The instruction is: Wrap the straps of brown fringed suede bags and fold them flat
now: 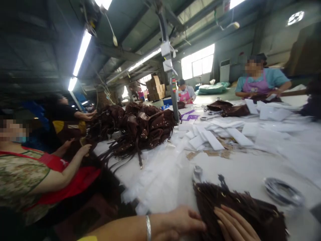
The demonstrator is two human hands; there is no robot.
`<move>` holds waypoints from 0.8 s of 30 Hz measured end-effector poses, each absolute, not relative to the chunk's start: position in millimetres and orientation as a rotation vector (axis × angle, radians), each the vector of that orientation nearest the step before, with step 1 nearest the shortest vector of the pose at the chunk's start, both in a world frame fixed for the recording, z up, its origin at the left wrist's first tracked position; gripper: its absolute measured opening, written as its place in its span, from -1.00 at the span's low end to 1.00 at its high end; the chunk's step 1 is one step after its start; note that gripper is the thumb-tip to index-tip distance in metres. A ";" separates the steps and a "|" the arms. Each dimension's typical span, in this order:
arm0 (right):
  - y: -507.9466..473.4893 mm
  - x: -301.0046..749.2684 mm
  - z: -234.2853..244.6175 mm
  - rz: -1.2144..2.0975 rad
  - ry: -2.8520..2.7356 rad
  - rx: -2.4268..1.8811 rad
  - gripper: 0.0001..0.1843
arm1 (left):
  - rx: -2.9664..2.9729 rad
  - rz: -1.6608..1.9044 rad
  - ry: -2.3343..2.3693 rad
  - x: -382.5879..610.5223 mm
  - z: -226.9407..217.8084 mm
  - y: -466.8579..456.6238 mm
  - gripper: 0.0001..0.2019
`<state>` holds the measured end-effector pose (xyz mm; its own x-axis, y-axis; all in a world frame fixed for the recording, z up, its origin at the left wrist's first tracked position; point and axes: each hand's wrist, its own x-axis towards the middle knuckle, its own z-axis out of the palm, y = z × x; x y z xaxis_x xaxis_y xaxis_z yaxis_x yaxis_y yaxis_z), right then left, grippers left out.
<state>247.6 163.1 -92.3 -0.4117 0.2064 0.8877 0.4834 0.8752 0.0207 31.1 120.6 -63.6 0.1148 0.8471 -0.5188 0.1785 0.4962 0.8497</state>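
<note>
A dark brown fringed handbag [253, 207] with small gold-coloured fittings lies on the white table at the lower right. My left hand [184, 222], below a silver bracelet, has its fingers closed at the bag's left edge; its fingertips are partly hidden there. Flat against the front of the bag rests my right hand [234, 226], fingers stretched out and close together. Part of this hand is cut off by the bottom edge of the view. Just beyond the bag is a roll of clear tape [283, 191], and a smaller grey roll [197, 172] sits by its far left corner.
A big heap of brown bags [142, 125] with dangling straps covers the table's left side. White foam sheets [213, 139] and clear plastic sleeves [160, 170] spread across the middle. A metal post [173, 87] rises behind the heap. Several co-workers handle items around the table.
</note>
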 end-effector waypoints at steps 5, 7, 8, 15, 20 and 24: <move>135.7 240.0 -73.4 0.053 -1.986 -0.858 -0.73 | 0.948 0.797 1.293 36.7 -51.5 86.0 -0.60; 135.9 238.5 -74.5 0.135 -1.985 -0.973 -0.73 | 1.000 0.881 1.320 35.4 -57.3 77.2 -0.65; 136.4 238.4 -75.5 0.158 -1.984 -1.026 -0.73 | 1.024 0.932 1.360 34.7 -60.6 72.4 -0.68; 136.2 239.3 -77.1 0.105 -1.927 -1.292 -0.66 | 1.043 1.091 1.480 37.3 -70.2 38.5 -0.76; 138.5 239.5 -82.5 0.084 -1.944 -1.307 -0.64 | 1.034 1.052 1.495 29.8 -66.7 32.0 -0.68; 139.0 238.9 -82.7 0.080 -1.972 -1.269 -0.66 | 0.841 0.964 1.467 28.9 -55.6 49.6 -0.48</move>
